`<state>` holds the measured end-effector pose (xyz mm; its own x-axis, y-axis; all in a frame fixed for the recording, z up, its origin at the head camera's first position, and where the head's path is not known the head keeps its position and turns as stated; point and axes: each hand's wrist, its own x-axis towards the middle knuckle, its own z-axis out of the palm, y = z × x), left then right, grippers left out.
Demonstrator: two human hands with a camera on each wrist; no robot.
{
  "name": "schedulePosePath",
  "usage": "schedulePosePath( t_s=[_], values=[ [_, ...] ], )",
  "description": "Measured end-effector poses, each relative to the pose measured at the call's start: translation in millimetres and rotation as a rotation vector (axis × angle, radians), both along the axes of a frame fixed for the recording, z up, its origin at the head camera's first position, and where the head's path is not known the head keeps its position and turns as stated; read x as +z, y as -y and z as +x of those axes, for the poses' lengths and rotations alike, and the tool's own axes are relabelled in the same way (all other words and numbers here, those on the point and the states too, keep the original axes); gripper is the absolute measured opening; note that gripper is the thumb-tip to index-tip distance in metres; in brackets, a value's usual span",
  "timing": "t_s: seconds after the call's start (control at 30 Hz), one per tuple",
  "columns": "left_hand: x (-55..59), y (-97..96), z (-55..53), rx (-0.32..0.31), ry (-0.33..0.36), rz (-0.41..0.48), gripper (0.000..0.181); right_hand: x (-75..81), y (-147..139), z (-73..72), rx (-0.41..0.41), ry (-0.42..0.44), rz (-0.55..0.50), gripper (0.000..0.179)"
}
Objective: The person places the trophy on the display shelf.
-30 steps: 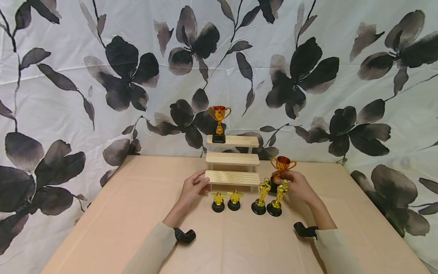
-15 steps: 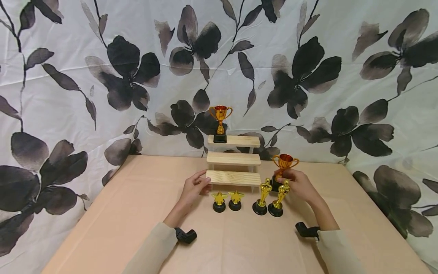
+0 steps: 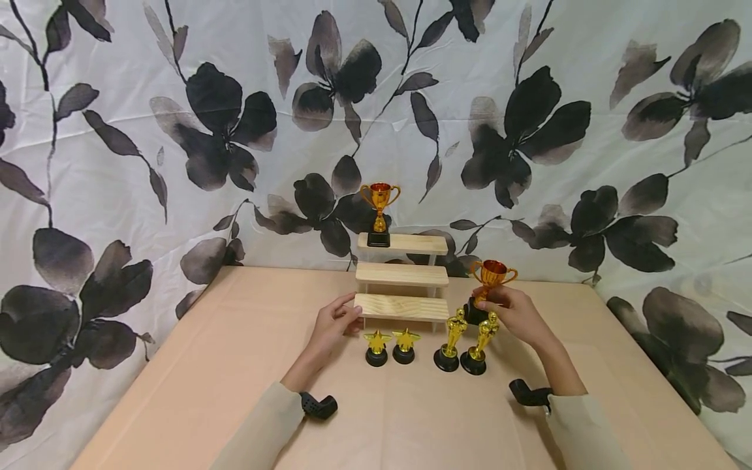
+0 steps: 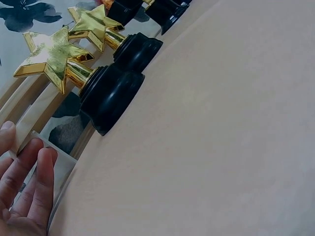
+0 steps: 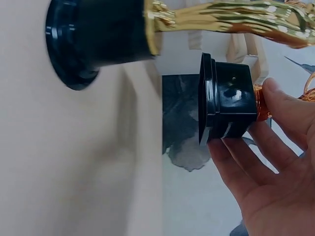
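Observation:
My right hand point(image 3: 517, 315) holds an orange-gold trophy cup point(image 3: 491, 273) by its stem, thumb on one side and fingers on the other. In the right wrist view its black base point(image 5: 229, 96) hangs clear of the table, tilted a little. My left hand point(image 3: 333, 321) pinches the left end of the lowest step of a three-step wooden display stand point(image 3: 402, 307). A matching trophy cup point(image 3: 378, 207) stands on the top step, at its left end. Two gold star trophies point(image 3: 376, 346) stand in front of the stand. Two gold figurine trophies point(image 3: 451, 343) stand right of them.
A peach-coloured cloth covers the table point(image 3: 235, 365). Behind it hangs a white curtain point(image 3: 423, 39) with dark flowers. The figurine trophies stand close in front of the right hand.
The trophy cup in my right hand has risen slightly and shifted a little right. My left hand stays at the stand. The whole head view has drifted slightly.

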<state>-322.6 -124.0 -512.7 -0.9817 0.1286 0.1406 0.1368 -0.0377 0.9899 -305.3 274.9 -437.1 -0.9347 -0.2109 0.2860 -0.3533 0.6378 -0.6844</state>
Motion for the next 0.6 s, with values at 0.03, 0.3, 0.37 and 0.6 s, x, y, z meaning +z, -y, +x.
schedulePosePath(
  t_s=[0.03, 0.3, 0.37, 0.6],
  values=[
    [-0.2, 0.2, 0.0, -0.001, 0.0, -0.001, 0.057, 1.9, -0.5, -1.1, 0.004, -0.008, 0.003, 0.027],
    [2.0, -0.3, -0.2, 0.009, 0.0, 0.0, 0.055, 22.1, -0.3, -10.1, -0.002, -0.01, 0.045, 0.029],
    [2.1, -0.9, -0.9, 0.011, -0.001, 0.004, 0.054, 27.8, 0.4, -11.6, 0.002, -0.004, 0.05, 0.029],
    [-0.2, -3.2, -2.8, 0.007, 0.005, 0.005, 0.055, 47.1, 1.9, -17.0, 0.035, -0.016, 0.085, 0.03]
  ],
)
